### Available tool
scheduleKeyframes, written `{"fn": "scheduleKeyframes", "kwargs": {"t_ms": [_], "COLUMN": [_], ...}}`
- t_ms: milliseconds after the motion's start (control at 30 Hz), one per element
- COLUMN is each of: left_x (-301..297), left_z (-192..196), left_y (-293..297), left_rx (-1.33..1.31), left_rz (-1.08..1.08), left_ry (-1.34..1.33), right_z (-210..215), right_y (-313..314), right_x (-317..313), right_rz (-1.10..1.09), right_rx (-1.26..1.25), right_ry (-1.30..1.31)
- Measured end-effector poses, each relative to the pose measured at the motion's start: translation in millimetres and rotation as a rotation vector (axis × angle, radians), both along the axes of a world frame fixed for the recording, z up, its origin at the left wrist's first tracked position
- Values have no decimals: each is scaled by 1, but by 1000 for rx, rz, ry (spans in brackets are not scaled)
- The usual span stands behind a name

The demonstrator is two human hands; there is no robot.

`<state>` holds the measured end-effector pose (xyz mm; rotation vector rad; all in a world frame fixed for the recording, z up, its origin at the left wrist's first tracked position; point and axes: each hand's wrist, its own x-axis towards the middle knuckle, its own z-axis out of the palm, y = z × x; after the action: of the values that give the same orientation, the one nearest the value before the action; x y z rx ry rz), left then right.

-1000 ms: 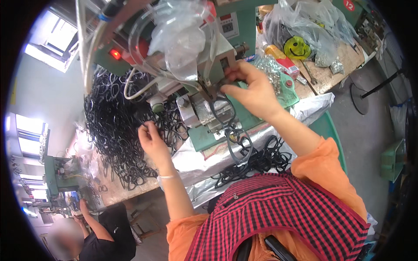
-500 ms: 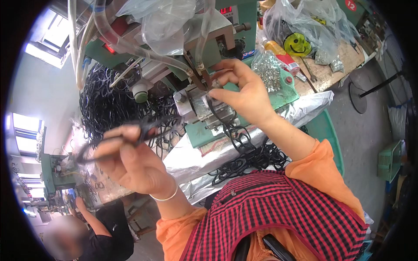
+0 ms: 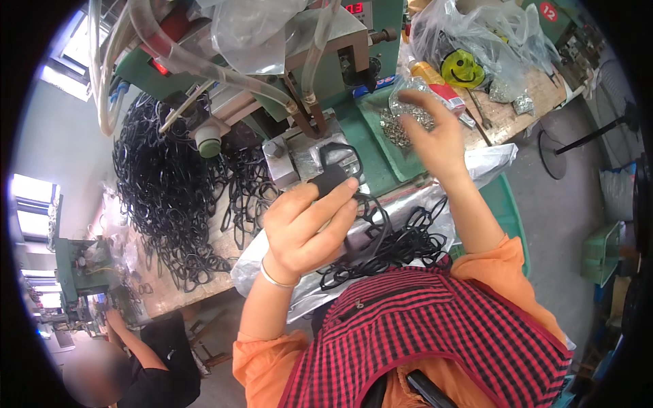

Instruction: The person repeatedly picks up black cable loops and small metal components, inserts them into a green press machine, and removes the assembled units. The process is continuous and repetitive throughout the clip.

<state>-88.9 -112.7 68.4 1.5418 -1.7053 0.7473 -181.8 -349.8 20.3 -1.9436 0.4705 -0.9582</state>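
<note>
While the green press machine (image 3: 371, 64) stands just beyond both hands | left hand (image 3: 306, 228) pinches a black strap piece (image 3: 330, 178), long axis pointing up toward the fixture plate (image 3: 306, 153), nearer arm | right hand (image 3: 435, 132) fingers spread, seemingly empty, over metal rivets (image 3: 401, 126).

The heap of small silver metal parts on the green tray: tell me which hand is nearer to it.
Right. The right hand reaches over the heap of small silver metal parts; the left hand is lower left, holding a black strap loop.

A yellow smiley toy (image 3: 462, 67) sits among plastic bags (image 3: 490, 30); clear hoses (image 3: 204, 68) loop over the green machine (image 3: 381, 20).
</note>
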Motion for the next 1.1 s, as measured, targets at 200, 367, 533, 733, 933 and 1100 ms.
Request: {"fn": "scheduleKeyframes", "kwargs": {"t_ms": [200,367,533,733,933,1100], "left_x": [1,2,-29,-18,67,89], "left_z": [-13,-18,-38,-63,-84,-101], "left_y": [-5,-8,5,70,123,120], "left_rx": [41,-9,-43,-139,510,445], "left_rz": [11,-15,67,667,1154,1227], "left_ry": [-40,8,265,306,305,439], "right_z": [-47,-47,-47,-60,-50,-45], "right_y": [-20,-3,-1,-7,-11,-8], "right_x": [-42,-33,-19,-36,-16,-21], "right_rz": [-66,-179,-185,-194,-136,-170], "right_rx": [-379,-437,-558,-365,-437,-362], "right_ry": [222,332,384,309,133,151]}}
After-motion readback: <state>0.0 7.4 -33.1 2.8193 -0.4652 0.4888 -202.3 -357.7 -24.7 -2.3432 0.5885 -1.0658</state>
